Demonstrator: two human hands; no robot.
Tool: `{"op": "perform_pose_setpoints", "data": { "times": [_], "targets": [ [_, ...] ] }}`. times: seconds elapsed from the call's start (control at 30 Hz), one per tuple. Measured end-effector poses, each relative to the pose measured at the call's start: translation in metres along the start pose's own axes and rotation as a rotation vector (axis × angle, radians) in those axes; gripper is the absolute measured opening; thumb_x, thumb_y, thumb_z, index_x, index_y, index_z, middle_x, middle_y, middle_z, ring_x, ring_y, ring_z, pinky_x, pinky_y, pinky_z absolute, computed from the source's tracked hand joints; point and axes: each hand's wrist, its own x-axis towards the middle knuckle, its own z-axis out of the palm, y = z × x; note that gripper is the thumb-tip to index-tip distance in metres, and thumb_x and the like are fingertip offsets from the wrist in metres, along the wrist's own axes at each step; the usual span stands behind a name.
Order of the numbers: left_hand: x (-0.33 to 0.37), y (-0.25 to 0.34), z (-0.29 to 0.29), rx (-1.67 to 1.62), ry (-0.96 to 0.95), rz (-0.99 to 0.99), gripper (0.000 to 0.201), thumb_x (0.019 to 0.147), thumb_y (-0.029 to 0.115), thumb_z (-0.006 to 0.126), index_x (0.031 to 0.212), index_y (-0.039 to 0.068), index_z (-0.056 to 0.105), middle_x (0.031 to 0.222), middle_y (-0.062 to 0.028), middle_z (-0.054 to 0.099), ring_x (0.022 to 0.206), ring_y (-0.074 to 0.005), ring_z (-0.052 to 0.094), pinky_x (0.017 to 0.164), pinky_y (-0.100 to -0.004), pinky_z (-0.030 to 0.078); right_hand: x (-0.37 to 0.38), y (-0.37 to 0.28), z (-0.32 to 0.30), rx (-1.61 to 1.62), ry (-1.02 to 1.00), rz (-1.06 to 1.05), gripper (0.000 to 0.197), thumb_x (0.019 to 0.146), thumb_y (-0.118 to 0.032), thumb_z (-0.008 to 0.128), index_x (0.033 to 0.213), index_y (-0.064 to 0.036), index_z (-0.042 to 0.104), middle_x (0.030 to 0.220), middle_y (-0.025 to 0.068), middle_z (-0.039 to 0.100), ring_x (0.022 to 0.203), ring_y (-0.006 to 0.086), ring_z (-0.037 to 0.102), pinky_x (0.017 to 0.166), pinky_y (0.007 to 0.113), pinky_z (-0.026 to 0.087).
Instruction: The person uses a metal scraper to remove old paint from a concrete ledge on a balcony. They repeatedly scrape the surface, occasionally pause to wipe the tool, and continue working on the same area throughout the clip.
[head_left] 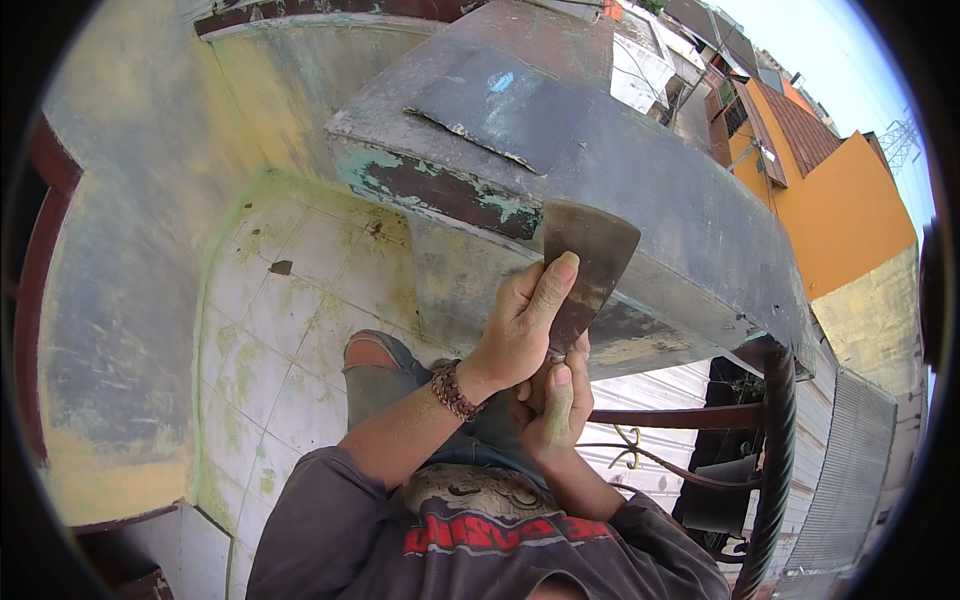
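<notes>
A wide metal scraper [597,250] stands blade up before me, its broad end against the edge of a grey concrete ledge [660,180]. My left hand [527,315], with a braided bracelet at the wrist, grips the blade's side, thumb laid on its face. Lower down, my right hand [562,405] is closed round the scraper's handle, which the fingers mostly hide. Left of the blade, the ledge's front edge carries a dark strip with flaking turquoise paint [430,188]. On the ledge top lies a flat dark sheet [505,105] with a ragged edge.
Paint-smeared white floor tiles [290,400] lie below, with a dark flake [281,267] on them. A patchy grey and yellow wall [120,300] rises at left. On the right stands a twisted dark metal post [778,460] with railing bars. Beyond it are orange buildings [850,210].
</notes>
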Motion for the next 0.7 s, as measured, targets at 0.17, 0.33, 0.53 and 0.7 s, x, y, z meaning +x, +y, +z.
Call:
{"op": "perform_pose_setpoints", "data": {
  "times": [0.17, 0.33, 0.53, 0.7],
  "targets": [
    [-0.01, -0.03, -0.004, 0.202, 0.104, 0.124, 0.04, 0.102, 0.035, 0.046, 0.081, 0.003, 0.058, 0.065, 0.0067, 0.046, 0.061, -0.0031, 0.038, 0.052, -0.022, 0.034, -0.011, 0.01, -0.004, -0.049, 0.021, -0.006, 0.043, 0.101, -0.027, 0.036, 0.126, 0.0071, 0.04, 0.07, 0.0022, 0.05, 0.046, 0.0045, 0.038, 0.038, 0.019, 0.028],
    [-0.009, -0.011, -0.004, 0.023, 0.068, -0.061, 0.041, 0.101, 0.037, 0.047, 0.081, 0.003, 0.059, 0.067, 0.0054, 0.048, 0.065, -0.0034, 0.04, 0.056, -0.0225, 0.036, -0.008, 0.007, 0.001, -0.019, -0.036, 0.009, 0.037, 0.101, -0.025, 0.036, 0.119, 0.0064, 0.043, 0.069, 0.0026, 0.05, 0.046, 0.004, 0.038, 0.038, 0.019, 0.028],
    [-0.009, -0.026, -0.014, 0.153, 0.072, 0.039, 0.043, 0.101, 0.037, 0.046, 0.08, 0.002, 0.058, 0.067, 0.0035, 0.05, 0.064, -0.0043, 0.041, 0.057, -0.0227, 0.037, -0.019, 0.017, 0.0, -0.038, 0.034, 0.065, 0.061, 0.099, -0.036, 0.039, 0.147, -0.0035, 0.019, 0.066, 0.0007, 0.046, 0.046, 0.0049, 0.036, 0.038, 0.018, 0.029],
    [-0.009, -0.023, -0.015, 0.258, 0.054, 0.079, 0.041, 0.101, 0.035, 0.048, 0.08, 0.002, 0.058, 0.067, 0.0037, 0.05, 0.064, -0.0041, 0.042, 0.055, -0.0233, 0.037, -0.01, 0.027, 0.001, -0.025, 0.011, -0.012, 0.063, 0.099, -0.035, 0.039, 0.148, -0.0023, 0.017, 0.064, 0.0007, 0.046, 0.043, 0.0048, 0.035, 0.037, 0.018, 0.029]
  ]
}}
